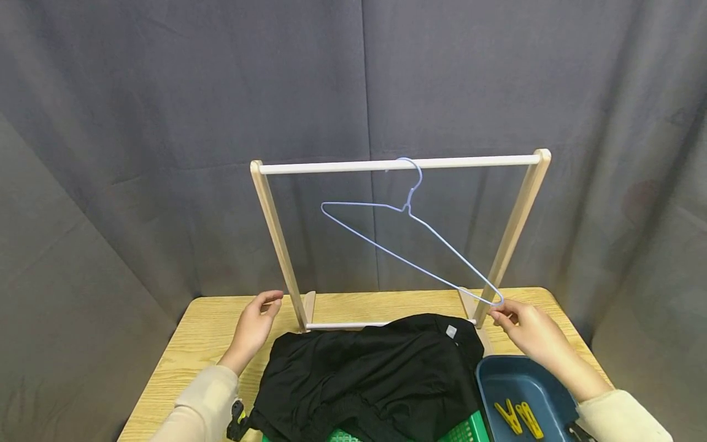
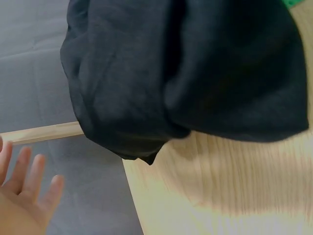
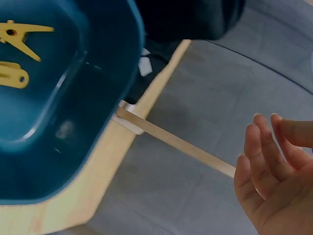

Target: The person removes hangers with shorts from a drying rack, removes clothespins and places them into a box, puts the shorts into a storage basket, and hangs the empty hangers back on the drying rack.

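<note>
A light blue wire hanger (image 1: 386, 248) has its hook over the white rail (image 1: 331, 167) of a wooden rack. Its right corner is lower in the head view than its left. My right hand (image 1: 533, 331) is at that corner with loosely bent fingers; whether they touch the wire cannot be told. The right wrist view shows this hand (image 3: 279, 181) with nothing visible between its fingers. My left hand (image 1: 254, 325) is beside the rack's left post (image 1: 280, 252), holding nothing, fingers relaxed. Black clothing (image 1: 375, 374) lies bunched in front of the rack, over a green basket (image 1: 469, 430).
A dark blue tray (image 1: 483, 374) stands at the right front, under my right forearm. In it lie two yellow clothespins (image 1: 529, 420) and a dark item, partly hidden by my sleeve. A black and yellow item (image 1: 237, 417) sits by my left sleeve. Grey curtains (image 1: 276, 80) surround the wooden table (image 1: 204, 331).
</note>
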{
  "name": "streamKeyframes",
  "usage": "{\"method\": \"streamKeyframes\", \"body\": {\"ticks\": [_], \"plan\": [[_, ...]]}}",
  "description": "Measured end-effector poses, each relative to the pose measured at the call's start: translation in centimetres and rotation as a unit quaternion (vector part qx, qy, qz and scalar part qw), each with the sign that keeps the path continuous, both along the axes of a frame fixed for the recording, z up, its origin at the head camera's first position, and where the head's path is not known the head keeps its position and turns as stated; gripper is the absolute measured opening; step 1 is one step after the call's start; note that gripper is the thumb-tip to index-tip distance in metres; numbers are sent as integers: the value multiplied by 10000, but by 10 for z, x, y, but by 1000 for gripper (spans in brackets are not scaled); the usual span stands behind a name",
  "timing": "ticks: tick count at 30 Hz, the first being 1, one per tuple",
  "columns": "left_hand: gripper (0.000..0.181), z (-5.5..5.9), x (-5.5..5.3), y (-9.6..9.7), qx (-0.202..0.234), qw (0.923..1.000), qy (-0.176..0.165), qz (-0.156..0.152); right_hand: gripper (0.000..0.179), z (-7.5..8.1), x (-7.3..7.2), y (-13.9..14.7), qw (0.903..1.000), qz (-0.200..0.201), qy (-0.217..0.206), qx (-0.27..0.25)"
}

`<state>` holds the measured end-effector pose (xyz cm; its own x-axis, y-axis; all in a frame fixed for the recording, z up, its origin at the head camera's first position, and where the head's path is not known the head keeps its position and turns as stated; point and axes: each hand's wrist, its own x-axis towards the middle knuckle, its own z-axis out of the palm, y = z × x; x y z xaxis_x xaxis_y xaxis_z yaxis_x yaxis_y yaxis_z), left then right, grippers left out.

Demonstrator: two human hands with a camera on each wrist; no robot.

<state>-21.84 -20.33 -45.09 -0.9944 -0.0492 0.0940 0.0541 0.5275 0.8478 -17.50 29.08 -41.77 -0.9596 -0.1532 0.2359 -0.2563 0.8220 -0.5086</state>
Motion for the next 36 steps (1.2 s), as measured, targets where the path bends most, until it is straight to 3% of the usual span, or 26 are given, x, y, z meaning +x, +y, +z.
{"method": "streamKeyframes", "body": {"ticks": [7, 12, 19, 23, 27, 31, 36], "plan": [[32, -5, 10, -2, -425, 9965, -559, -445, 7, -24, -2, -10, 9992, 187, -308, 143], [30, -6, 15, 3, -563, 9917, -781, -847, 6, -36, -2, -23, 9988, 185, -262, 368], [37, -10, 17, 12, -830, 9873, -945, -969, 14, -46, -6, -42, 9965, 232, -485, 636], [39, -12, 19, 14, -1165, 9842, -894, -992, 24, -51, -8, -51, 9942, 398, -650, 764], [38, -16, 21, 13, -1431, 9798, -862, -1096, 22, -54, -9, -56, 9926, 455, -647, 927], [32, -18, 24, 12, -1773, 9746, -753, -1141, 13, -58, -10, -59, 9927, 344, -374, 1091], [19, -23, 27, 10, -2120, 9732, -291, -844, 10, -60, -12, -62, 9936, 287, 4, 1089]]}}
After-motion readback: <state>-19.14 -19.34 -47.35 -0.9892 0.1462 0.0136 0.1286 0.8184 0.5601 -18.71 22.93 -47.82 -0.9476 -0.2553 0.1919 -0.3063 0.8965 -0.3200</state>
